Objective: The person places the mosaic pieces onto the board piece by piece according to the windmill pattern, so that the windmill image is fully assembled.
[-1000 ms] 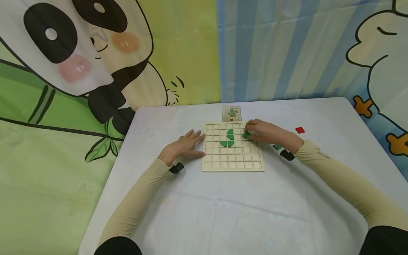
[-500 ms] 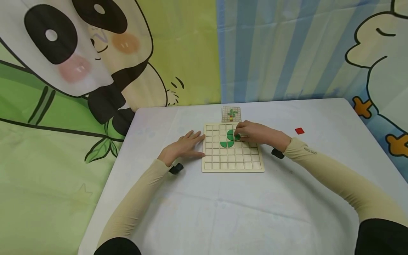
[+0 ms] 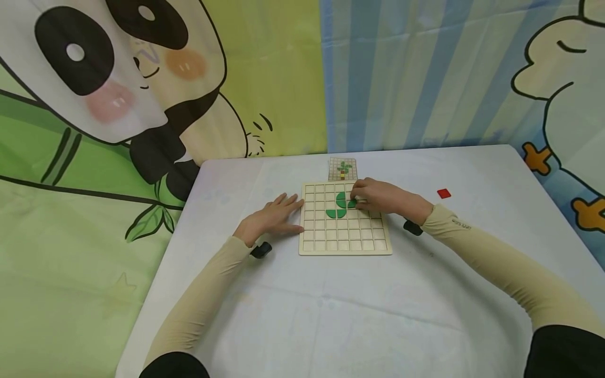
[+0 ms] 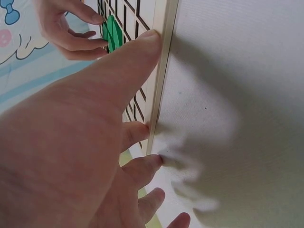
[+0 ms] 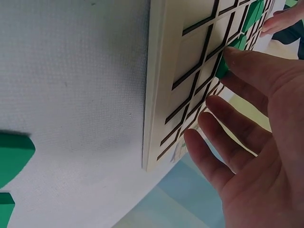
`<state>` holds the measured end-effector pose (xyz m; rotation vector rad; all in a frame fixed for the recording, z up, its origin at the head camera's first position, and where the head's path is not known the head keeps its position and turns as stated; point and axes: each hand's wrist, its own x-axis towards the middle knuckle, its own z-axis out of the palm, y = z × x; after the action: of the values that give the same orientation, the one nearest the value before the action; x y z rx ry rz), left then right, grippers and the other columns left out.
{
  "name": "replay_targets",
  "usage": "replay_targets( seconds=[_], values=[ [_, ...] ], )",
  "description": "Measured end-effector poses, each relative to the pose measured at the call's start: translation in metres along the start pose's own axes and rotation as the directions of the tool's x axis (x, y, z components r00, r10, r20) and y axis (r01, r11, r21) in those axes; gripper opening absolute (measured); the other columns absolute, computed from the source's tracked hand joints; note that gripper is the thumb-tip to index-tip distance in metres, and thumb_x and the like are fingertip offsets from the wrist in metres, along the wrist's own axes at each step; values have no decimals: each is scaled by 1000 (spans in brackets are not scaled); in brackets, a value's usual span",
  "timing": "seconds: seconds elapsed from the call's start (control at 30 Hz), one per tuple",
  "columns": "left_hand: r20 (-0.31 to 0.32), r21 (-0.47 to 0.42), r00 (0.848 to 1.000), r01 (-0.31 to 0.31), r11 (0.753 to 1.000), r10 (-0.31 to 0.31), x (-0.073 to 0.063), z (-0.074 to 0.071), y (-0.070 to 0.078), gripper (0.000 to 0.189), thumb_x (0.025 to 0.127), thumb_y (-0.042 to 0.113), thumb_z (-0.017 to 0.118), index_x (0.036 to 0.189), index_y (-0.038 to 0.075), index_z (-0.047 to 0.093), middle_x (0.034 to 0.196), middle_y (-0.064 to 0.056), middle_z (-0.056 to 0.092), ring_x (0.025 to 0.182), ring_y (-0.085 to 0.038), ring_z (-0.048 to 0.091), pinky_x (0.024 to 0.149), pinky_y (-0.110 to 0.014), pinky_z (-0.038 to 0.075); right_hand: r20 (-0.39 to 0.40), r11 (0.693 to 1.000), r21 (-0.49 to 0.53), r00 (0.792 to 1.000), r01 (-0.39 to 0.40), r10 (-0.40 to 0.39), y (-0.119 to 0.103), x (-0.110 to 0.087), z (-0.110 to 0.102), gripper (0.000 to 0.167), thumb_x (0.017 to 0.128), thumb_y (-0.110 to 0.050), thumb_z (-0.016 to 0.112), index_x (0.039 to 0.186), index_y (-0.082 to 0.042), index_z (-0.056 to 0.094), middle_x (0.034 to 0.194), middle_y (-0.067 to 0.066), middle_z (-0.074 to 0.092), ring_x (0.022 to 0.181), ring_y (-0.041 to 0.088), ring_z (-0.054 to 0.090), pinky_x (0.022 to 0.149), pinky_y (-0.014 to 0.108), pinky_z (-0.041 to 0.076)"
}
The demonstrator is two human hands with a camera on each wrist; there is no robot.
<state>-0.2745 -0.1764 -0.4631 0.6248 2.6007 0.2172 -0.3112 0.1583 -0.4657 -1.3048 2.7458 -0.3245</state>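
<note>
A pale wooden grid board lies on the white table. Green quarter-circle tiles sit in several of its squares. My right hand reaches over the board from the right, its thumb and index finger pinching a green tile down at the grid. The other right fingers are loosely bent and spread. At the board's left edge rests my left hand, fingers spread, with the thumb tip and a fingertip against the frame. In the left wrist view that thumb touches the board's rim.
Behind the board lies a small pattern card with a grid and green shapes. A red diamond-shaped tile lies on the table to the right. More green tiles lie right of the board. A printed cloth wall stands behind.
My right hand has carried the green tile leftward from the board's right side to beside the other green tiles, then shifted slightly right. My left hand has stayed at the edge.
</note>
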Motion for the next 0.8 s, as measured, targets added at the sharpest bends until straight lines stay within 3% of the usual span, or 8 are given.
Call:
replay_targets(
  seconds=[0.63, 0.8],
  values=[
    [9, 3, 1000, -2, 1000, 2, -1, -2, 1, 90, 94, 60, 61, 163, 22, 18, 171, -8, 9, 158, -36, 1, 125, -60, 14, -49, 1000, -20, 999, 7, -8, -5, -2, 0, 25, 93, -17, 73, 115, -6, 72, 119, 15, 65, 108, 32, 62, 94, 48, 52],
    [7, -6, 1000, -7, 1000, 7, -1, -2, 1, 90, 93, 59, 62, 163, 22, 18, 171, -8, 9, 158, -35, 1, 125, -60, 14, -73, 998, 13, 996, 55, -54, -7, 0, 1, 22, 92, -13, 74, 113, -6, 72, 118, 15, 65, 107, 32, 62, 90, 46, 54]
  ],
)
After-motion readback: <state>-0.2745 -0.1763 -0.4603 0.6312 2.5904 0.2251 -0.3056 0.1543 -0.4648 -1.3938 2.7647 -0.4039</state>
